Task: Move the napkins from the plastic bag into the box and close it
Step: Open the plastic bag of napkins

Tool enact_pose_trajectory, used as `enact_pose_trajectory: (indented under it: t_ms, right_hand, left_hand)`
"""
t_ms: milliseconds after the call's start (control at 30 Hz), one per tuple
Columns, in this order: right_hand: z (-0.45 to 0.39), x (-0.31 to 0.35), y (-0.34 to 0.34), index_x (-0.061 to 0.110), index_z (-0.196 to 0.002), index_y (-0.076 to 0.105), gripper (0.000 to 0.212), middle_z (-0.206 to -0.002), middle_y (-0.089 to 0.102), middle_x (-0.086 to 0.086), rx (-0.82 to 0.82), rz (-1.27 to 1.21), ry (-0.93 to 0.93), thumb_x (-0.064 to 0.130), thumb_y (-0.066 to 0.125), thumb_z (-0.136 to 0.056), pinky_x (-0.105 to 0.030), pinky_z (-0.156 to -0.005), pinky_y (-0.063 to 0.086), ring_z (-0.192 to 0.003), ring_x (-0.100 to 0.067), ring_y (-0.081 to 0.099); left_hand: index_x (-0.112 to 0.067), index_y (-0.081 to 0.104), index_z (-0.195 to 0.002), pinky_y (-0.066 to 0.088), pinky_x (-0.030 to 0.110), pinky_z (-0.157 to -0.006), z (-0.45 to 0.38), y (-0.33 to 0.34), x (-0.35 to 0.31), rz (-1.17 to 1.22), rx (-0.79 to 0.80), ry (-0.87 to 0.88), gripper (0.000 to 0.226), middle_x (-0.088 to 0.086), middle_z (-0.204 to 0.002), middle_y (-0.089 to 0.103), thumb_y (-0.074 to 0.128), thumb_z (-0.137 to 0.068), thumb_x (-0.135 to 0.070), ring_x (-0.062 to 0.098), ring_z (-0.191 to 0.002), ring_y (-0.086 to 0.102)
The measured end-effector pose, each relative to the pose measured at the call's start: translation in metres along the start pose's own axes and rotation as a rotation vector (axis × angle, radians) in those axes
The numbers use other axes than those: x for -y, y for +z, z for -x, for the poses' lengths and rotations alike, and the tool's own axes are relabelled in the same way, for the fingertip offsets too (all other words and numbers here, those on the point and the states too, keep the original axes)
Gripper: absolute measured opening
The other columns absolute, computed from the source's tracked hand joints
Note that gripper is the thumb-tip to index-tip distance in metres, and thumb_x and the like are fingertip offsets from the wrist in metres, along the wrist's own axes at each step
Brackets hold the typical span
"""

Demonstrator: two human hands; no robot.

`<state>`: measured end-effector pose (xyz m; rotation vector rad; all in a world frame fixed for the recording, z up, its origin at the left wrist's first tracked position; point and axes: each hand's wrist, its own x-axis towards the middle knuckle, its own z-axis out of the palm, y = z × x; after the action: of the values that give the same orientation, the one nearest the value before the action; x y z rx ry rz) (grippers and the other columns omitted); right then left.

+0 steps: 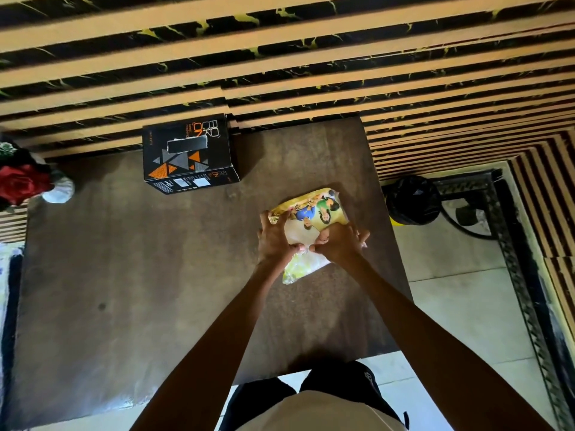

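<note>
A yellow plastic bag [314, 213] with cartoon figures printed on it lies on the dark brown table [155, 290], right of centre. White napkins show through its clear near part. My left hand [275, 236] grips the bag's left side. My right hand [339, 242] pinches the plastic at the bag's near end, thumb close to my left hand. A black box [189, 154] with orange and grey triangles stands at the table's far edge, its top shut with a slot in it, well to the left of the bag.
A red flower in a white vase [59, 189] stands at the table's left edge. A black round bin [412, 200] sits on the tiled floor right of the table. A striped black-and-tan wall runs behind.
</note>
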<state>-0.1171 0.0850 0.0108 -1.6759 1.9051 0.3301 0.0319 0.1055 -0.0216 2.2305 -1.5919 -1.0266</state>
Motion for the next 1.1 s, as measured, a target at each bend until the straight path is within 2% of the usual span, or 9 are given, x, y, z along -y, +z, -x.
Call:
enact_pose_trajectory:
  t_ms: [333, 467, 567, 633, 700, 800, 867, 967, 1100]
  right_hand:
    - [-0.006, -0.007, 0.003, 0.026, -0.092, 0.078, 0.024, -0.106, 0.074, 0.007, -0.027, -0.222, -0.066, 0.042, 0.079, -0.074, -0.039, -0.099, 0.024, -0.12, -0.019, 0.051]
    - [-0.011, -0.018, 0.007, 0.025, -0.086, 0.078, 0.022, -0.095, 0.077, 0.006, -0.001, -0.25, -0.171, 0.04, 0.082, -0.07, -0.043, -0.101, 0.035, -0.106, -0.014, 0.061]
    - [-0.004, -0.039, 0.007, 0.023, -0.09, 0.077, 0.031, -0.098, 0.075, 0.006, 0.033, -0.216, -0.225, 0.049, 0.075, -0.073, -0.031, -0.1, 0.025, -0.103, -0.01, 0.06]
    - [0.009, -0.051, 0.004, 0.022, -0.081, 0.077, 0.014, -0.095, 0.076, 0.007, -0.021, -0.199, -0.324, 0.034, 0.078, -0.075, -0.028, -0.089, 0.018, -0.102, -0.012, 0.062]
    - [0.025, -0.066, 0.006, 0.022, -0.071, 0.076, 0.01, -0.086, 0.077, 0.005, -0.167, -0.154, -0.453, 0.017, 0.084, -0.07, -0.036, -0.095, 0.031, -0.091, -0.019, 0.07]
    - [0.038, -0.091, 0.023, 0.02, -0.077, 0.077, 0.013, -0.087, 0.078, -0.002, -0.235, -0.053, -0.532, 0.017, 0.087, -0.068, -0.044, -0.085, 0.058, -0.084, -0.025, 0.074]
    - [0.046, -0.104, 0.031, 0.017, -0.082, 0.078, 0.02, -0.09, 0.078, -0.007, -0.188, 0.006, -0.573, 0.021, 0.089, -0.066, -0.047, -0.072, 0.062, -0.082, -0.028, 0.075]
    - [0.059, -0.114, 0.035, 0.017, -0.08, 0.078, 0.026, -0.088, 0.078, -0.005, -0.197, 0.036, -0.581, 0.017, 0.093, -0.058, -0.041, -0.066, 0.061, -0.078, -0.026, 0.076]
    - [0.062, -0.113, 0.037, 0.018, -0.097, 0.077, 0.021, -0.112, 0.074, -0.005, -0.149, -0.049, -0.457, 0.018, 0.08, -0.076, -0.043, -0.086, 0.058, -0.101, -0.025, 0.071]
  left_hand:
    - [-0.028, 0.046, -0.134, 0.053, 0.043, -0.089, 0.004, 0.005, -0.003, -0.023, -0.043, -0.016, 0.086, 0.008, -0.139, 0.029, 0.088, -0.06, -0.031, 0.035, -0.116, 0.051]
    - [-0.029, 0.043, -0.137, 0.055, 0.046, -0.087, 0.003, 0.005, -0.008, -0.032, -0.027, -0.054, 0.091, 0.006, -0.139, 0.029, 0.089, -0.058, -0.031, 0.035, -0.118, 0.048]
    - [-0.029, 0.04, -0.138, 0.051, 0.046, -0.088, 0.007, 0.001, -0.014, -0.155, -0.032, -0.064, 0.091, 0.008, -0.142, 0.028, 0.086, -0.06, -0.038, 0.033, -0.122, 0.04]
    - [-0.026, 0.044, -0.134, 0.045, 0.043, -0.094, 0.015, -0.002, -0.017, -0.306, -0.143, 0.035, 0.081, 0.01, -0.14, 0.034, 0.083, -0.064, -0.04, 0.031, -0.121, 0.04]
    - [-0.021, 0.054, -0.124, 0.046, 0.039, -0.095, 0.026, 0.0, -0.018, -0.319, -0.203, 0.24, 0.057, 0.01, -0.132, 0.047, 0.077, -0.074, -0.029, 0.028, -0.118, 0.047]
    - [-0.014, 0.065, -0.109, 0.049, 0.03, -0.087, 0.041, 0.01, -0.018, -0.183, 0.059, 0.398, 0.023, 0.008, -0.115, 0.064, 0.064, -0.087, -0.019, 0.024, -0.108, 0.06]
    - [-0.014, 0.063, -0.115, 0.048, 0.031, -0.09, 0.054, 0.02, -0.019, -0.284, 0.229, 0.434, 0.029, 0.008, -0.12, 0.063, 0.064, -0.088, -0.025, 0.024, -0.112, 0.059]
    - [-0.015, 0.055, -0.124, 0.049, 0.038, -0.096, 0.066, 0.032, -0.014, -0.401, 0.224, 0.441, 0.046, 0.01, -0.131, 0.056, 0.069, -0.084, -0.031, 0.027, -0.12, 0.055]
    - [-0.012, 0.041, -0.132, 0.048, 0.045, -0.1, 0.068, 0.039, -0.015, -0.556, 0.209, 0.43, 0.055, 0.017, -0.142, 0.043, 0.066, -0.086, -0.03, 0.034, -0.128, 0.046]
